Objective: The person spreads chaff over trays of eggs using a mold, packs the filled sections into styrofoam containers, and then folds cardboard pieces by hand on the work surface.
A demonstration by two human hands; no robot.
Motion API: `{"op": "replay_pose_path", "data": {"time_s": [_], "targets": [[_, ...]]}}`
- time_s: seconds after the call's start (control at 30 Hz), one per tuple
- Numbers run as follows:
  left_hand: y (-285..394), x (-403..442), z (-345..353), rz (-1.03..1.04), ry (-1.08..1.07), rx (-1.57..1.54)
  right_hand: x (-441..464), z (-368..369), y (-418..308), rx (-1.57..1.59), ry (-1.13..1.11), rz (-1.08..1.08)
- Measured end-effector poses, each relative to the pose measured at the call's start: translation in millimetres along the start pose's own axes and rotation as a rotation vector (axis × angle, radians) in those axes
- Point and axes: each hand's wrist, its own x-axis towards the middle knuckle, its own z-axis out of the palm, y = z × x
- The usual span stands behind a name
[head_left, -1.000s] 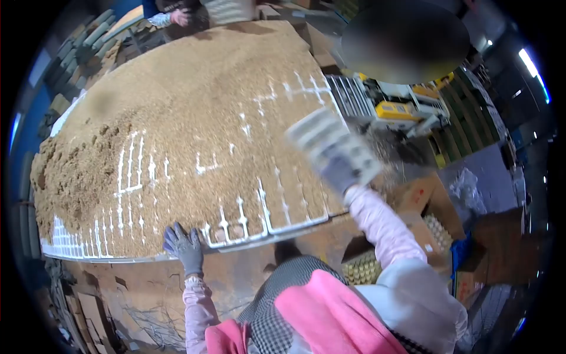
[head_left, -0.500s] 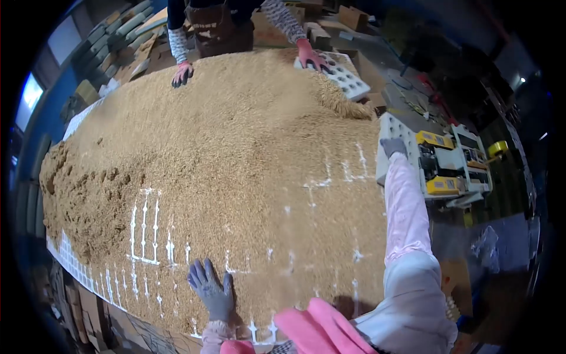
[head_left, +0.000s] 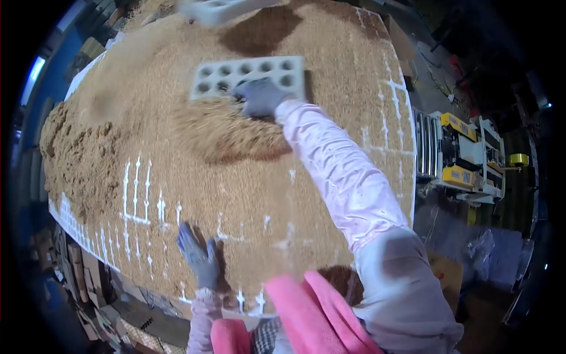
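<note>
My right hand (head_left: 259,97), in a grey glove, is closed on a white foam-like block (head_left: 274,74) with two rows of round holes. The block lies on a broad layer of loose tan, grain-like material (head_left: 330,118). A blurred ridge of this material (head_left: 230,133) is heaped along the block's near side, just below my hand. My left hand (head_left: 200,259), also gloved in grey, rests on the layer near the table's front edge. Its fingers are stretched out and it holds nothing. White lattice lines (head_left: 137,189) show through the layer beyond it.
A second white block (head_left: 224,9) is at the far edge, cut off by the frame. Lumpy, darker material (head_left: 82,153) is piled at the left. A machine with yellow parts (head_left: 460,147) stands right of the table. Cardboard (head_left: 445,277) lies near my right elbow.
My right hand has swept the holed block from the right edge to the table's middle, and material has gathered beside it. My left hand stays almost in place. The view has shifted.
</note>
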Motion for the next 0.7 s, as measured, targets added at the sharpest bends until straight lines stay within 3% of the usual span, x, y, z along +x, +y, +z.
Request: {"op": "replay_pose_path", "data": {"time_s": [0.03,0.1,0.17,0.2,0.23,0.27,0.3,0.33,0.37,0.5,0.63,0.7], "targets": [[1,0,3,-0.028,0.003,0.003,-6,24,-11,0.025,0.081,-0.196],[19,2,11,0.183,0.04,0.099,-47,30,-37,0.025,-0.167,-0.326],[27,-15,35,0.277,-0.255,-0.2,-111,48,-27,0.111,-0.091,-0.505],[35,-30,54,0.253,-0.436,-0.374,-148,58,-11,0.114,0.064,-0.607],[54,-43,72,0.23,-0.566,-0.471,-185,52,5,0.146,0.08,-0.592],[133,-38,51,-0.132,-0.772,-0.507,-227,40,18,0.181,0.023,-0.478],[152,-59,68,0.082,-0.639,-0.332,-271,30,33,0.145,0.005,-0.389],[166,-76,86,0.305,-0.479,-0.172,-317,36,54,0.052,0.134,-0.362],[181,-88,100,0.524,-0.293,-0.019,-364,28,55,0.048,0.063,-0.224],[236,-123,106,0.808,-0.563,-0.085,-520,33,29,-0.007,0.052,0.208],[226,-161,96,1.061,-0.685,-0.171,-641,82,-43,-0.026,0.186,0.626],[205,-167,73,1.141,-0.717,-0.176,-651,90,-96,0.177,0.298,0.954]]}}
